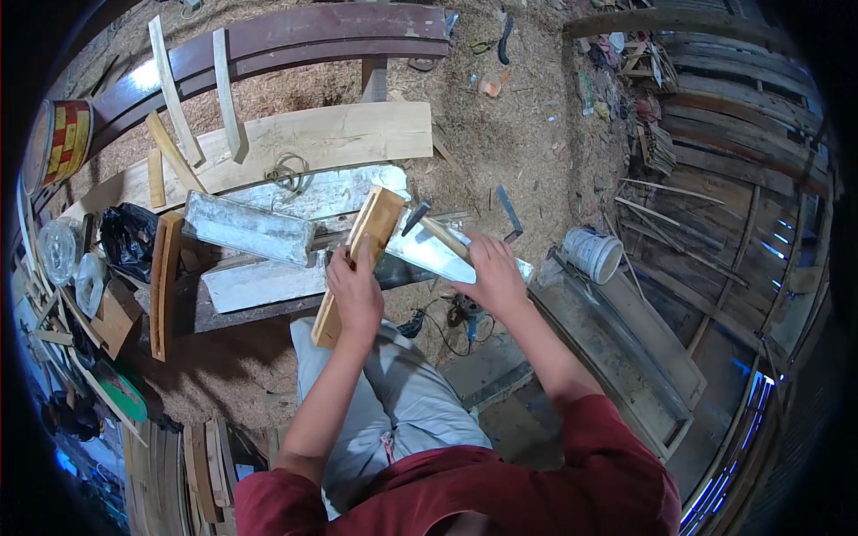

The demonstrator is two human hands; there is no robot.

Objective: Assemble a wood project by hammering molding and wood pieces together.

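Observation:
My left hand (356, 293) is closed around a thick light-brown piece of wood (381, 214), which stands tilted over my lap with its top end leaning away from me. In my right hand (493, 275) is a hammer, gripped by its wooden handle (447, 241). The dark hammer head (416, 217) is just right of the wood's upper end, apart from it as far as I can see. Behind both hands, pale whitish boards (250, 228) lie on a low bench; part of them is hidden by the wood and my arms.
A long plank (340, 134) crosses beyond the bench, with thin strips (228, 98) leaning on it. A black plastic bag (130, 232) sits at left. To the right are a white bucket (593, 255) and a framed panel (617, 357). A corded power tool (470, 313) lies near my knees.

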